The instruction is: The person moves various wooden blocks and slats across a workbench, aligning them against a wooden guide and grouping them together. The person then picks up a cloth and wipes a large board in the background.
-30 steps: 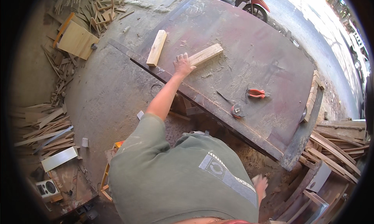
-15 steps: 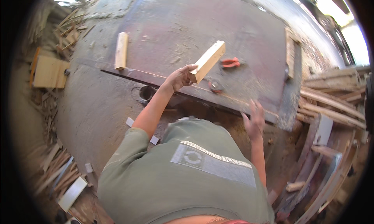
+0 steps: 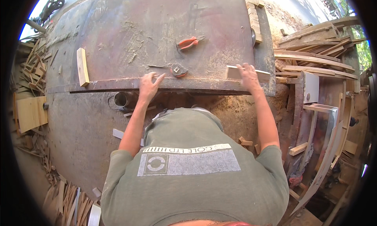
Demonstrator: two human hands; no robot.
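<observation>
A pale wooden block [image 3: 233,73] lies lengthwise near the right end of the table's front edge. My right hand [image 3: 249,77] grips it from above, fingers over its top. My left hand [image 3: 150,86] is at the front edge, its fingers apart and holding nothing. Just right of those fingers is a tape measure [image 3: 179,70], dark with some red. Farther back on the table lie pliers [image 3: 188,43] with orange-red handles. At the left, a second wooden block [image 3: 83,67] points away from me, one end near the front edge.
The dusty metal table [image 3: 157,13] spreads out before me. A row of small wood pieces [image 3: 253,17] lines its right side. Long boards [image 3: 310,61] are piled beyond. Below the front edge is a round metal tube [image 3: 121,100]. Wood scraps [image 3: 70,202] cover the lower left.
The wooden block has passed from my left hand to my right and now rests on the table at the right. My left hand has let go and come down to the edge. The view has shifted.
</observation>
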